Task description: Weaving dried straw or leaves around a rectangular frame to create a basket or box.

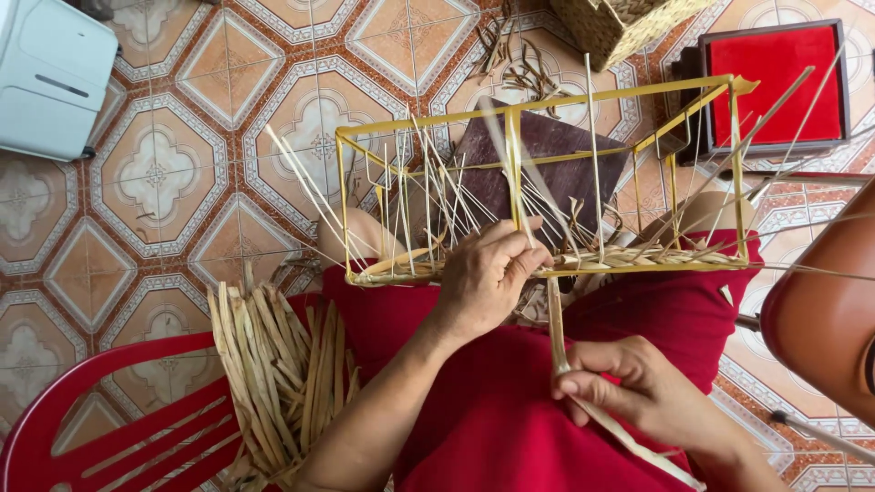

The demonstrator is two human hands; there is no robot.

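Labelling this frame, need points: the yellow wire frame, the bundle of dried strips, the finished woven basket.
yellow wire frame (612, 97): head view, on its far top bar.
bundle of dried strips (273, 360): head view, on the middle of the bundle beside the red lap.
woven basket (611, 27): head view, on its side wall at the top edge.

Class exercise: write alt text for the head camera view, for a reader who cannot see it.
A person in red clothing weaves a straw strip into a yellow wire frame on their lap: the left hand grips the woven edge, the right hand pinches the strip below. A bundle of straw strips lies on a red plastic chair over a patterned tile floor.
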